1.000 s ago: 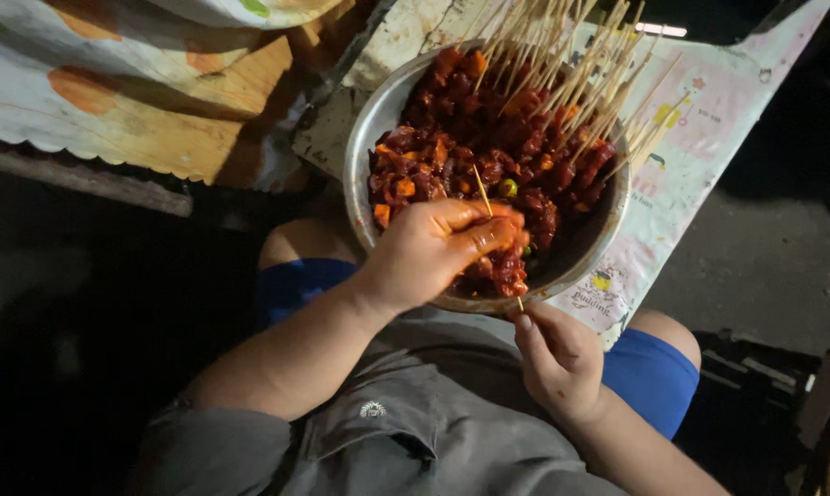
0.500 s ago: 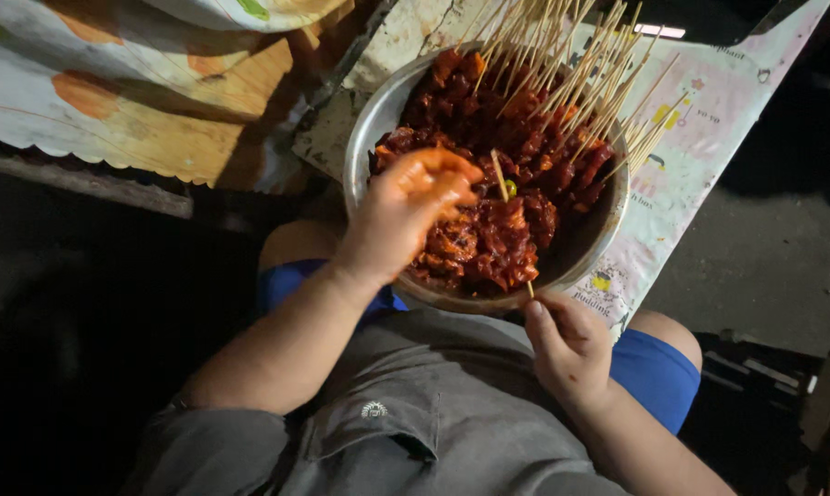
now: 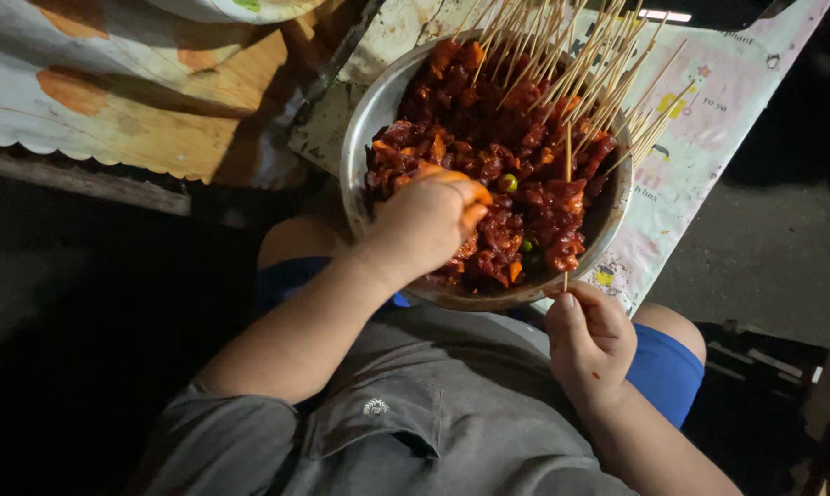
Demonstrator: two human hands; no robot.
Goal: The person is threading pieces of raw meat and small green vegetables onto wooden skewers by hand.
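Two hands are at work. Meat [image 3: 516,197] in the bowl [image 3: 360,138] is pinched under the curled left hand [image 3: 424,225]. An upright skewer [image 3: 567,197], long axis running away from the body, is gripped at its base by the right hand [image 3: 589,344], just beside.

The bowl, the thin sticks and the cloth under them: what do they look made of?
The bowl looks like metal, grey with a dull sheen along its rim. The sticks look like bamboo or wood: pale, thin, matt, straight. The right hand holds one stick upright. The table cover looks like printed plastic sheet, smooth and stained, though it could be coated paper.
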